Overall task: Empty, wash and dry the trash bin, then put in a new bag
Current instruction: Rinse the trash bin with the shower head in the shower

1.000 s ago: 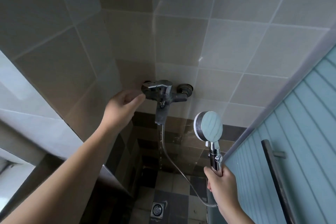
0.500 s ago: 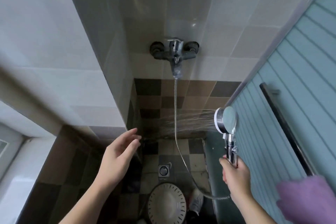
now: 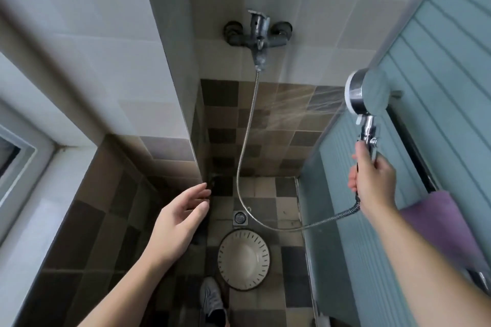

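Head view, shower stall. The right hand (image 3: 373,183) is holding the shower head (image 3: 368,94) by its chrome handle, the grip curled fully round the stem; water is spraying sideways from the face toward the tiled back wall, not downward. The left hand (image 3: 176,216) is hanging empty beside the wall corner, its grip wide and its fingers loosely extended. The trash bin (image 3: 244,260), white and round with slots along its rim, is standing upright on the checkered floor just in front of the floor drain (image 3: 240,218), its mouth facing up, apparently empty. The metal hose (image 3: 245,146) is looping from the wall mixer (image 3: 257,32) down past the bin and up to the handle. A shoe (image 3: 212,300) is standing just beside the bin.

Judgement: the bin is probably thin plastic, light and somewhat flexible, and will likely be slippery once wet. The slotted rim looks the surest place to take hold, steadying it against tipping under the spray.
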